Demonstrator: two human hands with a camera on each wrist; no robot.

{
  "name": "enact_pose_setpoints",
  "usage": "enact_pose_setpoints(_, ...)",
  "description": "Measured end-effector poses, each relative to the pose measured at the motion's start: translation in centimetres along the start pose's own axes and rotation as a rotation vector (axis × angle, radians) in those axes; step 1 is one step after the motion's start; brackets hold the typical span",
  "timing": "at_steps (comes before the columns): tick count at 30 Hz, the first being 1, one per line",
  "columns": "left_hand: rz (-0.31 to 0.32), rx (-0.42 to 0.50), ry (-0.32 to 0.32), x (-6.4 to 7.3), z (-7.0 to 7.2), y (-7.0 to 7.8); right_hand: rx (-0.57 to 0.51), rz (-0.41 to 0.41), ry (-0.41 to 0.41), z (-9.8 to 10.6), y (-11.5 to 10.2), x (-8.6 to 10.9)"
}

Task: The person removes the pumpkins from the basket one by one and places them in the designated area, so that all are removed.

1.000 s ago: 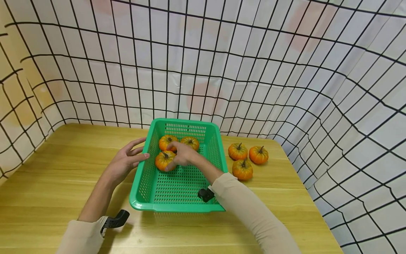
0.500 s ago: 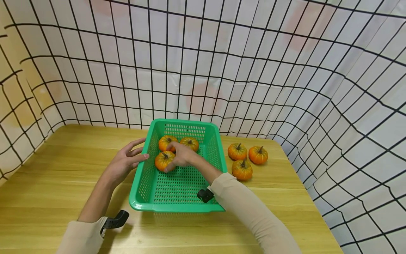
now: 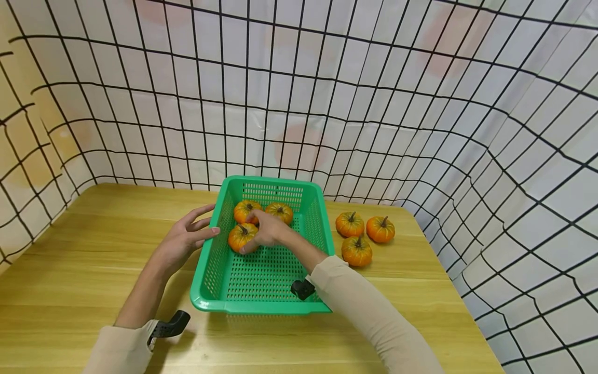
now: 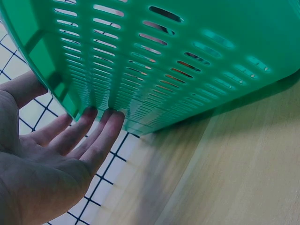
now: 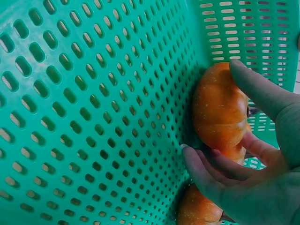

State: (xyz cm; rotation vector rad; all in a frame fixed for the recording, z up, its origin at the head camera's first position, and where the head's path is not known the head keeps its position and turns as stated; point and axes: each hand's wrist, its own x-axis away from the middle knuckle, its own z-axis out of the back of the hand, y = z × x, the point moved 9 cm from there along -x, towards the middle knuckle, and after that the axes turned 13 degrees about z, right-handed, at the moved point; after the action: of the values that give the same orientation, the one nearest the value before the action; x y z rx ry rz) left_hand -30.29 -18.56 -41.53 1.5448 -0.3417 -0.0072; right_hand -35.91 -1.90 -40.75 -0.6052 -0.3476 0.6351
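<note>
A green plastic basket (image 3: pixel 266 278) with slotted walls stands on the wooden table, three small orange pumpkins inside. My right hand (image 3: pixel 271 229) reaches in and holds the front-left pumpkin (image 3: pixel 239 238), thumb on one side and fingers on the other, as the right wrist view shows. That pumpkin sits on the basket floor. Just behind it lie a back-left pumpkin (image 3: pixel 246 209) and a back-right pumpkin (image 3: pixel 280 211), partly covered by my hand. My left hand (image 3: pixel 179 241) rests against the basket's left side, its fingertips on the outer wall and its thumb at the rim.
Right of the basket, three more pumpkins (image 3: pixel 357 251) sit close together on the table (image 3: pixel 411 311). A white cloth wall with a black grid (image 3: pixel 299 93) encloses the back and sides. Black wrist cameras (image 3: pixel 173 323) stick out at both cuffs.
</note>
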Motion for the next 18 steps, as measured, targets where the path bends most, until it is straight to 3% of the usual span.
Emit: enact_pose_setpoints(18,-0.007,-0.005,0.001,-0.06,-0.04,-0.02,0.029,-0.011,-0.005,-0.08,0.14,-0.02)
